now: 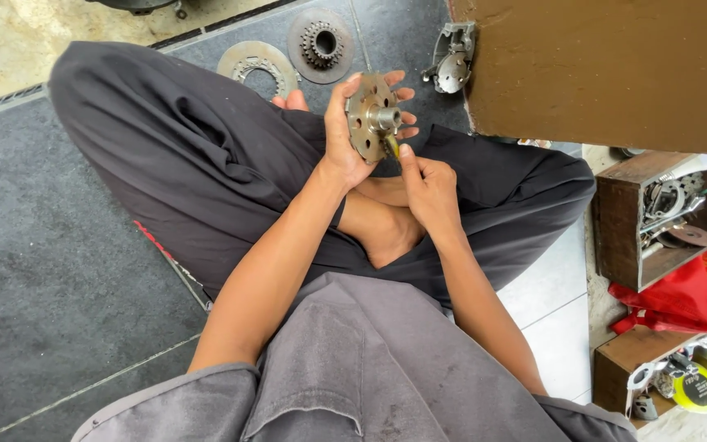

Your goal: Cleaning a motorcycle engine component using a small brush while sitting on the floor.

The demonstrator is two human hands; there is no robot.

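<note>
Left hand gripping perforated hub disc

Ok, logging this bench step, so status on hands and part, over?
Left hand gripping round metal hub plate upright. Right hand pressing small yellowish tool at its centre boss. Nothing in the way; loose discs on mat beyond.

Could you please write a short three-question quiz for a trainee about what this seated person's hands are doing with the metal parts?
1. Which hand grips the round holed metal hub?
2. True or false: the right hand presses a small yellowish tool against the hub.
3. How many flat round parts lie on the dark mat beyond the knees?

Key
1. The left hand.
2. True.
3. Two: a ring plate and a sprocket disc.
</note>
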